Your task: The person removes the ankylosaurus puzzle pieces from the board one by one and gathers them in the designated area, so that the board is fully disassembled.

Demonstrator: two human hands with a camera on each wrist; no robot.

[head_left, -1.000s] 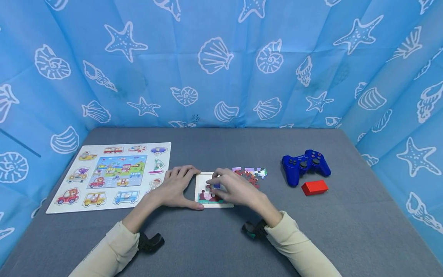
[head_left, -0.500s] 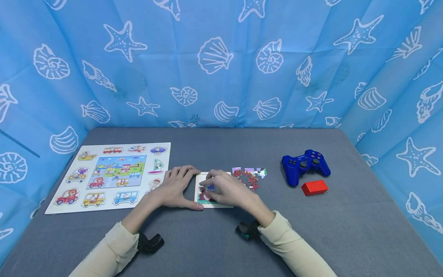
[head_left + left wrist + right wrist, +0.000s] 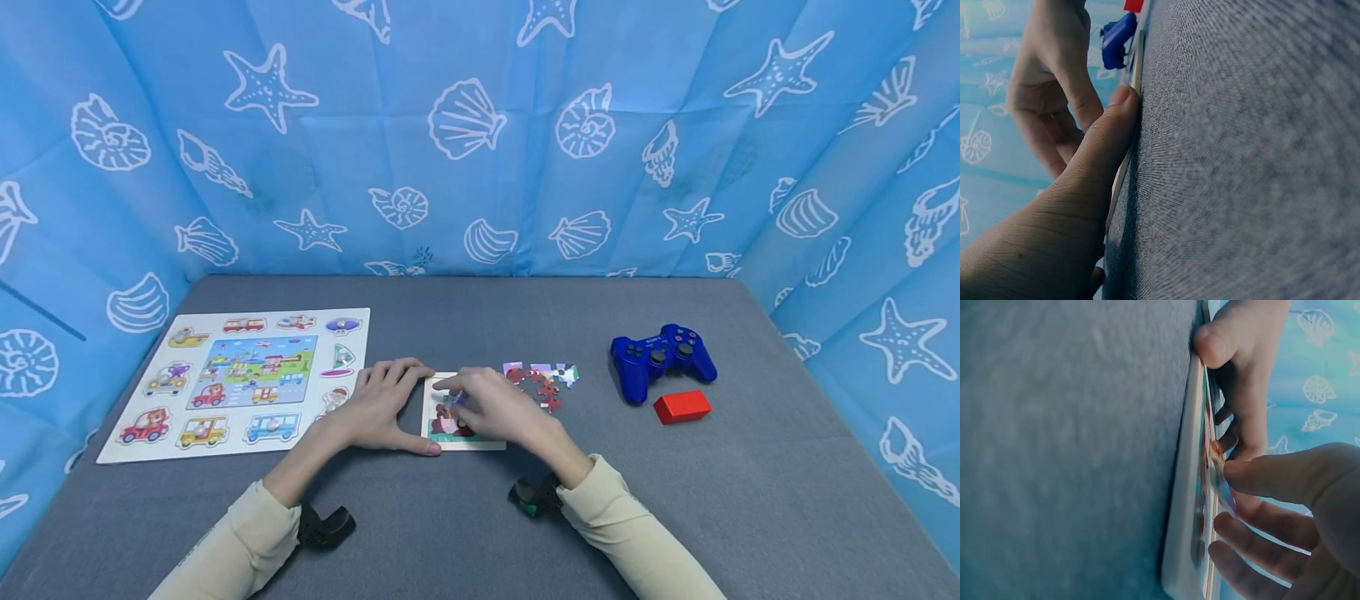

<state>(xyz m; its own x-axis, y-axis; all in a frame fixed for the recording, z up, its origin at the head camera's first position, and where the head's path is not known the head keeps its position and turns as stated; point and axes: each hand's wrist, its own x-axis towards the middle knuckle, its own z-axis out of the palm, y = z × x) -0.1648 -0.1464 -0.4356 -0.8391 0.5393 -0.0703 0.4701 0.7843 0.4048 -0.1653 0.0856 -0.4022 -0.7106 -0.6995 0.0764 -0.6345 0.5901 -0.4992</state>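
A small jigsaw tray (image 3: 480, 447) with a pale rim lies flat on the table. Along its near side, assembled pieces (image 3: 448, 427) form part of a picture. My left hand (image 3: 384, 408) is spread along the tray's left side, thumb resting on the near left corner and fingertips at the far left corner. Over the tray, my right hand (image 3: 498, 408) pinches a colourful jigsaw piece (image 3: 1220, 478) between thumb and index finger; the right wrist view has it tilted, close over the tray's surface. The right hand covers the tray's right part in the head view.
Loose jigsaw pieces (image 3: 551, 392) lie just right of the tray. A large vehicle peg puzzle board (image 3: 168, 433) occupies the left. Farther right are a blue game controller (image 3: 660, 360) and a red block (image 3: 682, 407). A blue curtain (image 3: 480, 192) hangs behind the table.
Over the tray, my right hand has moved slightly left from one second ago, then lifted its index finger a little. My left hand stays at the tray's left side.
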